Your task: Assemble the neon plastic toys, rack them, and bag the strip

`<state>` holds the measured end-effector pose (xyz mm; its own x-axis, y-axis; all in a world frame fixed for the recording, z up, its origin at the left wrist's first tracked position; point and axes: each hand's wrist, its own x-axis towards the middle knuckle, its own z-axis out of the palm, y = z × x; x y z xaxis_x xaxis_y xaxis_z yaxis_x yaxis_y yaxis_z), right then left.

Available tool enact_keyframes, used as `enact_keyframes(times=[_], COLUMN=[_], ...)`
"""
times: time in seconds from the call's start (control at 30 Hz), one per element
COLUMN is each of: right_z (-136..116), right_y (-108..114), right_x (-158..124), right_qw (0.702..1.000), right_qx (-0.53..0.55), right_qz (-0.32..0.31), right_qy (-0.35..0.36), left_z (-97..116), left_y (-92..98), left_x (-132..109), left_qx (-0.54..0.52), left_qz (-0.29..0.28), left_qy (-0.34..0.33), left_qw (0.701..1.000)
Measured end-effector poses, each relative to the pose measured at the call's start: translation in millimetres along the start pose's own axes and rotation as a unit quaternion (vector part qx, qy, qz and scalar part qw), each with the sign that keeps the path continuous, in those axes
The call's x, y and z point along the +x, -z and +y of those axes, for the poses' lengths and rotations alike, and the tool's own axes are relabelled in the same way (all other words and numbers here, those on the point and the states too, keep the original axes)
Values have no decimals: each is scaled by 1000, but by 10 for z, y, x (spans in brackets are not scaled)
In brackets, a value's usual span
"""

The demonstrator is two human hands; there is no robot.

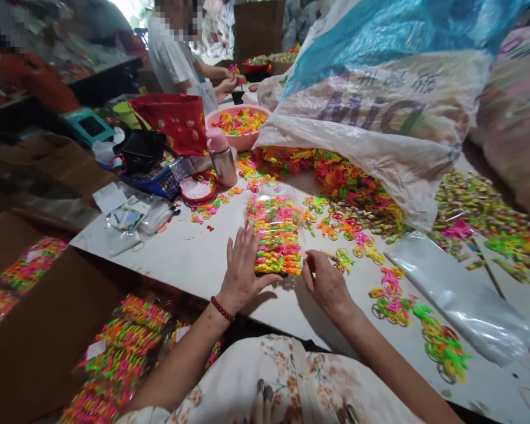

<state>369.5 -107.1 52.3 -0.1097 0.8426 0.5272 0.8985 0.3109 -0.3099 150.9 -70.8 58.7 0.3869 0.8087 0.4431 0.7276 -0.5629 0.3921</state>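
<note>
A clear plastic bag (276,235) packed with rows of small bright plastic toys in pink, yellow, orange and green lies on the white table before me. Against its left side rests my left hand (242,268), fingers stretched out and thumb along the bag's near edge. My right hand (324,280) is closed, with thumb and fingertips together beside the bag's lower right corner; what they pinch, if anything, is too small to tell. Loose toy bicycles (362,238) lie to the right of the bag, with more in small clusters (444,344) farther right.
A big woven sack (380,112) spills a heap of toys (340,176). Flat clear bags (459,294) lie at right. A flask (223,159), pink basin (242,140) and blue basket (159,185) stand behind. Filled packs (119,353) lie below left; a person (172,59) works across the table.
</note>
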Motion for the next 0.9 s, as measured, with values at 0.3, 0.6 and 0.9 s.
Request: enact_keyframes(times=[0.3, 0.6, 0.9], right_z=[-24, 51, -53], right_y=[-32, 21, -113], right_x=[153, 299, 636], right_qw=[999, 995, 999], right_qx=[20, 61, 32], right_qz=[-3, -51, -12], right_qy=[33, -60, -7], left_z=[152, 171, 141], left_y=[-124, -145, -176], left_x=[147, 158, 177], left_qx=[71, 70, 15], left_qz=[1, -1, 12], left_qy=[39, 15, -25], left_qw=[997, 997, 999])
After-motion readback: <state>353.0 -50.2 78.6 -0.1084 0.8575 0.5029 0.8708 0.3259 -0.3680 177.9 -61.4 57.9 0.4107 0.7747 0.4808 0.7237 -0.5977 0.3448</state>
